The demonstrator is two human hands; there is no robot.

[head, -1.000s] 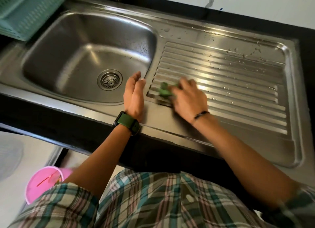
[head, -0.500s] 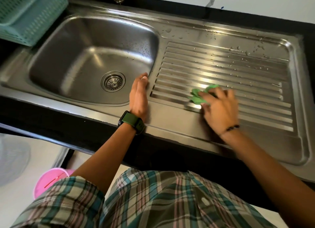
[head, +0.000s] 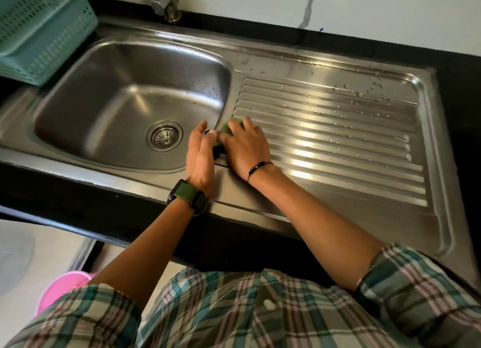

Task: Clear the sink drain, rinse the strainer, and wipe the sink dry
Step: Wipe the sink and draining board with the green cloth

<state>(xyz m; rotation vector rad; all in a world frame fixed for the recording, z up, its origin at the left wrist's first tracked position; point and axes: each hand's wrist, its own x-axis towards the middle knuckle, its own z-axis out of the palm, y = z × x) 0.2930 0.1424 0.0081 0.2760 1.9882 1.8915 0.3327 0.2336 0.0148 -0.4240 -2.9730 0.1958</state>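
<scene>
A stainless steel sink [head: 109, 108] fills the counter, its basin on the left and a ribbed drainboard [head: 338, 128] on the right. The round metal strainer [head: 164, 136] sits in the drain hole. My right hand [head: 247, 147] presses a green cloth [head: 226, 128] flat on the left edge of the drainboard, beside the basin rim; the hand covers most of the cloth. My left hand [head: 200, 155], with a green watch on the wrist, rests on the rim between basin and drainboard, fingers together, touching the right hand. Water drops lie on the far part of the drainboard.
A teal plastic basket [head: 39, 32] stands at the far left on the black counter. The tap [head: 164, 1] rises behind the basin. A pink bucket [head: 62, 290] stands on the floor at lower left. A white wall runs along the back.
My right hand has slid the green cloth leftward along the drainboard, back to the basin rim next to my left hand. The left hand has stayed on the rim.
</scene>
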